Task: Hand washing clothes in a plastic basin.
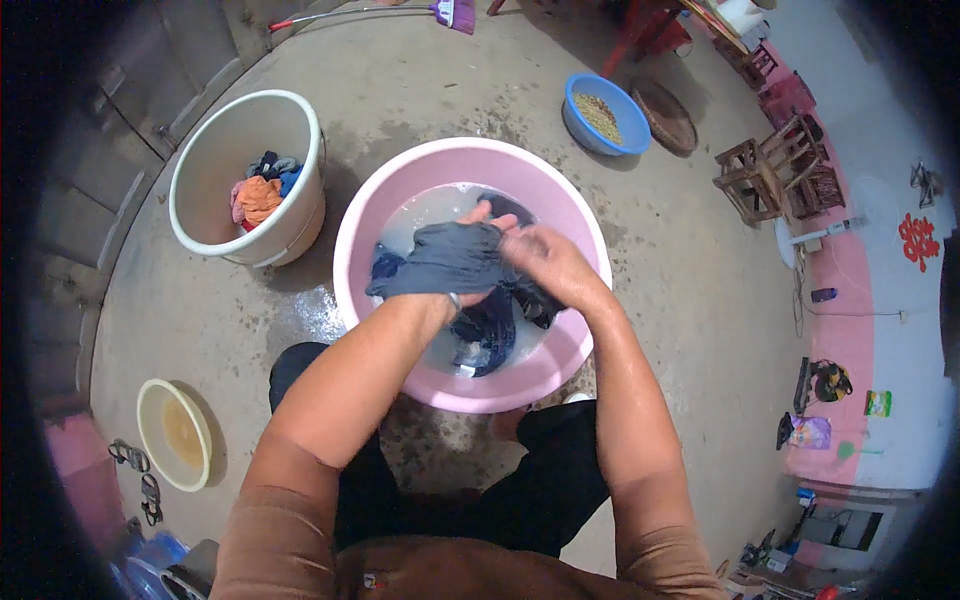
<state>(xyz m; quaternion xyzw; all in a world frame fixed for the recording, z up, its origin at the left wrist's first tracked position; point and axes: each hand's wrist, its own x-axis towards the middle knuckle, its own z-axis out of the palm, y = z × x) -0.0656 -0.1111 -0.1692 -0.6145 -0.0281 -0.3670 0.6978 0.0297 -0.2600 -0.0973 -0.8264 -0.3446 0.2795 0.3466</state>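
A pink basin [470, 392] of cloudy water stands between my knees. Over the water, a wet dark grey garment [440, 258] lies stretched across my left hand [488, 216], which holds it from beneath with the palm turned up. Most of that hand is covered; its fingertips show past the cloth's far edge. My right hand [548, 264] is closed at the garment's right side, fingers curled against the fabric and slightly blurred. Dark blue clothes [487, 335] lie soaking under my hands. A dark piece [503, 207] rests by the basin's far wall.
At the left stands a tall white bucket [245, 110] with colourful clothes [262, 198] inside. Lower left are a small cream basin [150, 430] and sandals [150, 498]. A blue basin [590, 85] and a woven tray [665, 118] sit far right, near wooden stools [750, 185]. The floor [700, 300] has wet patches.
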